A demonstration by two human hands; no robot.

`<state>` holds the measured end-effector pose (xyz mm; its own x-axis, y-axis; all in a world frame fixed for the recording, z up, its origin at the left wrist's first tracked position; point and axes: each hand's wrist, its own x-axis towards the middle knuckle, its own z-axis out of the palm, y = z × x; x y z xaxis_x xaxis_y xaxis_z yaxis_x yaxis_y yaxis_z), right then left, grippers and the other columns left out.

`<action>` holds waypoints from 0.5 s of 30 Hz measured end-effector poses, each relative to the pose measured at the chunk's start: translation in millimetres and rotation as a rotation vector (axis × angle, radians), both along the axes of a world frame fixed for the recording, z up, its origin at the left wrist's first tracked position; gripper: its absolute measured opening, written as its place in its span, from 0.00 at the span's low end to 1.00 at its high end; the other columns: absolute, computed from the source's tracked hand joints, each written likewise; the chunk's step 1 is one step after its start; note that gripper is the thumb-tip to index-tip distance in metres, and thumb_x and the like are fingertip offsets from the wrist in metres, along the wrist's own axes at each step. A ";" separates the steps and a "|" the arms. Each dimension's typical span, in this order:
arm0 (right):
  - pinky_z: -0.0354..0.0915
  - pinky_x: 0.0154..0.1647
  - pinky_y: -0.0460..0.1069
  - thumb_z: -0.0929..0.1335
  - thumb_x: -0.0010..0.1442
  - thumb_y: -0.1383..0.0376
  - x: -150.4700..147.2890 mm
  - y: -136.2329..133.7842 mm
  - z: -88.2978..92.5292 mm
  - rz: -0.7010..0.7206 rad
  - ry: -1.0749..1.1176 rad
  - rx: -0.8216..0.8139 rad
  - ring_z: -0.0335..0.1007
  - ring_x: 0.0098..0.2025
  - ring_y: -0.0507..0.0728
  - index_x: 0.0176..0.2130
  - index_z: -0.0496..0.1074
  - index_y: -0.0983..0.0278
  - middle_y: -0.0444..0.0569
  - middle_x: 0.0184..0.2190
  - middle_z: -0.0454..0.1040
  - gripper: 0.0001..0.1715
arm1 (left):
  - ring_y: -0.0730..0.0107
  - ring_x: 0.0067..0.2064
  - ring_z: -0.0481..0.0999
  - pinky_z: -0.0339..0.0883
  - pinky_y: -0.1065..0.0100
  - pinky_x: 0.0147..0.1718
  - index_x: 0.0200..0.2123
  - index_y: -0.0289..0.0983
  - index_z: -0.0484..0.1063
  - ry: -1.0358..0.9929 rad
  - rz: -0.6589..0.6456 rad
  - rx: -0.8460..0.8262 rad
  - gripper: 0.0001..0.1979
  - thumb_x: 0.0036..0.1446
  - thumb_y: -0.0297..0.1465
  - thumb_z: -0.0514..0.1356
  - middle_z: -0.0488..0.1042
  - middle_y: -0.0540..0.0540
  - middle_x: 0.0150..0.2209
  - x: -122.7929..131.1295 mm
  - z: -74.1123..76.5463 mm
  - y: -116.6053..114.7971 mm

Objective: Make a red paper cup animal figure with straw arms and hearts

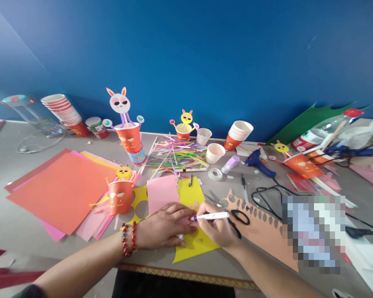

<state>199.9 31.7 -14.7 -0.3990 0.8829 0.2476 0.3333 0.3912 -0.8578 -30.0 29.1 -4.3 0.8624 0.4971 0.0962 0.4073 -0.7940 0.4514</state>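
- White marker slants over the counter, its purple end at a small pink paper piece just beside the left fingertips.
- Right hand grips the marker, its fingers clamped around the barrel.
- Left hand lies palm down, its fingers straight and side by side over the pink piece, the thumb held apart from them. Two strings of red beads circle that wrist.
- Both hands work over a yellow sheet; a larger pink sheet partly covers its left side.
- Scissors with black handles lie just beside the right hand, near a peach sheet full of round holes.
- Orange cup with a yellow rabbit stands upright left of the larger pink sheet, near a fan of colored paper.
- Beyond the hands are a tape roll, a purple-capped glue stick and a heap of colored stems.
- Blue glue gun rests to the right, its black cord looping over the counter.
- White rabbit rises from a tall orange cup, back left; a smaller cup with a yellow rabbit stands near the wall.
- Stacked paper cups stand back right; another stack leans at the far left.
- Tilted orange cup sits at the right, near a red-capped bottle.
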 end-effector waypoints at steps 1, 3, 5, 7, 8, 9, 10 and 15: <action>0.55 0.24 0.47 0.64 0.58 0.70 -0.2 0.1 0.2 -0.005 0.006 0.004 0.59 0.22 0.52 0.28 0.64 0.59 0.39 0.21 0.64 0.08 | 0.51 0.63 0.63 0.56 0.52 0.64 0.61 0.45 0.67 -0.001 0.001 0.000 0.24 0.66 0.46 0.55 0.62 0.43 0.67 0.1 0.2 0.0; 0.56 0.24 0.47 0.64 0.58 0.70 -0.4 0.4 0.1 -0.002 -0.002 0.005 0.59 0.22 0.52 0.28 0.64 0.60 0.39 0.21 0.64 0.08 | 0.51 0.63 0.63 0.56 0.52 0.64 0.61 0.45 0.67 -0.007 0.001 0.005 0.24 0.66 0.46 0.55 0.62 0.42 0.66 0.3 0.5 0.1; 0.57 0.25 0.47 0.64 0.59 0.69 -0.6 0.5 -0.1 0.012 -0.025 0.000 0.60 0.23 0.52 0.28 0.64 0.60 0.40 0.21 0.65 0.08 | 0.51 0.63 0.63 0.56 0.52 0.64 0.61 0.44 0.67 -0.006 -0.004 0.005 0.24 0.66 0.47 0.55 0.63 0.42 0.66 0.5 0.9 0.3; 0.57 0.25 0.47 0.64 0.59 0.69 -0.6 0.6 -0.1 0.018 -0.045 -0.003 0.61 0.23 0.52 0.28 0.64 0.60 0.40 0.21 0.65 0.08 | 0.51 0.63 0.63 0.55 0.52 0.64 0.61 0.44 0.67 -0.003 -0.008 0.003 0.24 0.66 0.47 0.55 0.63 0.42 0.66 0.7 1.3 0.5; 0.58 0.26 0.47 0.65 0.59 0.68 -0.6 0.6 0.0 0.020 -0.054 -0.006 0.61 0.23 0.52 0.28 0.64 0.60 0.40 0.21 0.66 0.08 | 0.51 0.63 0.62 0.55 0.52 0.64 0.61 0.44 0.67 -0.003 -0.008 0.002 0.24 0.66 0.47 0.55 0.63 0.42 0.66 0.7 1.3 0.5; 0.58 0.26 0.47 0.65 0.59 0.68 -0.6 0.6 0.3 0.021 -0.062 -0.009 0.62 0.23 0.52 0.28 0.64 0.60 0.40 0.21 0.66 0.08 | 0.51 0.63 0.62 0.55 0.52 0.64 0.61 0.45 0.67 -0.005 -0.008 0.001 0.24 0.66 0.47 0.54 0.63 0.42 0.66 0.7 1.3 0.6; 0.58 0.26 0.47 0.65 0.59 0.68 -0.6 0.7 0.6 0.022 -0.067 -0.011 0.62 0.23 0.52 0.28 0.64 0.60 0.40 0.21 0.66 0.08 | 0.51 0.64 0.62 0.55 0.52 0.64 0.61 0.45 0.67 -0.008 -0.007 0.001 0.24 0.66 0.47 0.54 0.63 0.42 0.66 0.8 1.1 0.6; 0.58 0.25 0.47 0.65 0.59 0.67 -0.1 0.7 1.7 0.025 -0.072 -0.013 0.62 0.23 0.52 0.28 0.64 0.59 0.40 0.21 0.66 0.08 | 0.51 0.63 0.62 0.55 0.52 0.64 0.61 0.45 0.67 -0.016 -0.008 0.001 0.25 0.66 0.47 0.55 0.63 0.42 0.65 0.8 0.2 0.4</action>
